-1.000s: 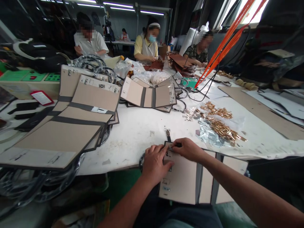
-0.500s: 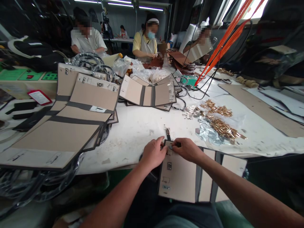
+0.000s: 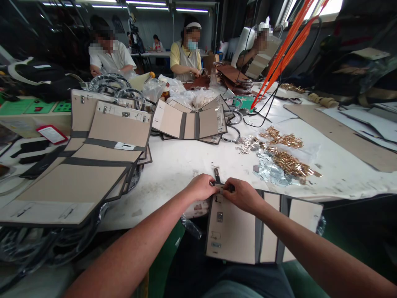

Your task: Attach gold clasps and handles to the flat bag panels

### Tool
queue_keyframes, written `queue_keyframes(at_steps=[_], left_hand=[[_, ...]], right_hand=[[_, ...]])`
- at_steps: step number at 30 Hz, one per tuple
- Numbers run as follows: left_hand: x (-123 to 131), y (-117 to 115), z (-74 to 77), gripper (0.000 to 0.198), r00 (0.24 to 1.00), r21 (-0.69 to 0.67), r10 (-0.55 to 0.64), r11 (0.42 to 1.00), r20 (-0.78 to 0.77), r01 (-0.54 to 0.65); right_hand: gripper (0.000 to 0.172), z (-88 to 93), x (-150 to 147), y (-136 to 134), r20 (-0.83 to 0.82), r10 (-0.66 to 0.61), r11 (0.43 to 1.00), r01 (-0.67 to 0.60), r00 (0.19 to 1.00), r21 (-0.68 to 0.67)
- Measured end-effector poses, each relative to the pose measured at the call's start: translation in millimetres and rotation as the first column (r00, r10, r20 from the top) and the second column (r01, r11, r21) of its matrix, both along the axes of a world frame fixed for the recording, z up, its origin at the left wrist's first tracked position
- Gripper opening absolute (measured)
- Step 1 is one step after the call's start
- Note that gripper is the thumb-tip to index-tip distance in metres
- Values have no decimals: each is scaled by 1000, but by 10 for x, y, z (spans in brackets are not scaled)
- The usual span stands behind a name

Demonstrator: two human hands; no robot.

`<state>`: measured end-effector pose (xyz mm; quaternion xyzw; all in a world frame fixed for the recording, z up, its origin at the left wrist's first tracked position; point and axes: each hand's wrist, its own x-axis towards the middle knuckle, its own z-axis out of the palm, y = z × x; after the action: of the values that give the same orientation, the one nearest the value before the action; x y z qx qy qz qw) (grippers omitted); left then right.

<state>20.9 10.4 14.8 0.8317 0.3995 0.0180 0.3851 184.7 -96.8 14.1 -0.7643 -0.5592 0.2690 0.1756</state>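
The left hand [image 3: 202, 187] and right hand [image 3: 243, 193], fingers curled, nearly meet at a corner of the beige panel [image 3: 236, 231] spread below them, though what either grips I cannot tell.

Heaped metal fittings [image 3: 288, 162], stacked panels [image 3: 65, 182] and workers [image 3: 186, 68] show a workshop.

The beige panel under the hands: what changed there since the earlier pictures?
The left hand moved forward along the beige panel to its far left corner, leaving the square metal fitting fully in view. The right hand stayed near that corner, and the panel about where it was.
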Motion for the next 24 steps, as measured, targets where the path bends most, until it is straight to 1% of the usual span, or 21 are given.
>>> queue_keyframes(at_steps=[2,4,6,7,8,9,10,12,13,14,15,16,18,21,22,24], left_hand=[[26,12,-10,18,1000,-10,18,1000,-10,-18],[50,23,-25,18,999,-36,45,998,-23,-46],[68,38,-47,19,997,-89,67,994,-31,-69],[76,48,-61,20,997,-119,77,990,-31,-80],[83,59,-76,22,996,-148,89,985,-30,-92],[90,72,-93,23,994,-173,101,979,-28,-105],[97,85,-110,24,993,-193,114,974,-25,-117],[109,108,-138,23,991,-220,135,966,-18,-136],[113,117,-149,21,990,-232,143,962,-17,-143],[117,122,-155,20,988,-245,151,958,-16,-150],[120,125,-158,19,987,-257,158,954,-15,-156],[122,125,-158,20,986,-270,164,949,-15,-162],[124,121,-150,22,984,-293,175,941,-17,-172],[130,115,-141,22,982,-304,188,934,-20,-186],[134,114,-141,21,981,-302,192,934,-21,-189],[140,115,-145,18,981,-298,192,936,-19,-189]], right_hand=[[11,14,26,-6,-14,-3,1000,3,1000,-12],[12,80,74,-17,-87,-17,1000,16,996,-14],[20,191,133,-41,-230,-75,997,81,970,17],[28,254,158,-55,-330,-106,990,130,938,51],[36,315,176,-66,-443,-124,976,190,888,108],[42,368,183,-68,-558,-115,948,259,822,187],[46,409,177,-61,-666,-68,903,330,743,276],[50,446,125,-10,-806,94,769,472,584,432],[51,440,84,29,-839,168,704,532,517,470],[49,420,40,72,-860,221,659,579,461,480],[47,388,-3,114,-876,249,638,611,413,469],[45,349,-42,150,-892,256,630,635,373,447],[42,264,-94,196,-917,238,629,669,320,396],[41,157,-127,190,-934,224,606,710,280,358],[41,129,-139,176,-930,235,592,717,283,368],[40,79,-180,149,-904,276,569,702,326,428]])
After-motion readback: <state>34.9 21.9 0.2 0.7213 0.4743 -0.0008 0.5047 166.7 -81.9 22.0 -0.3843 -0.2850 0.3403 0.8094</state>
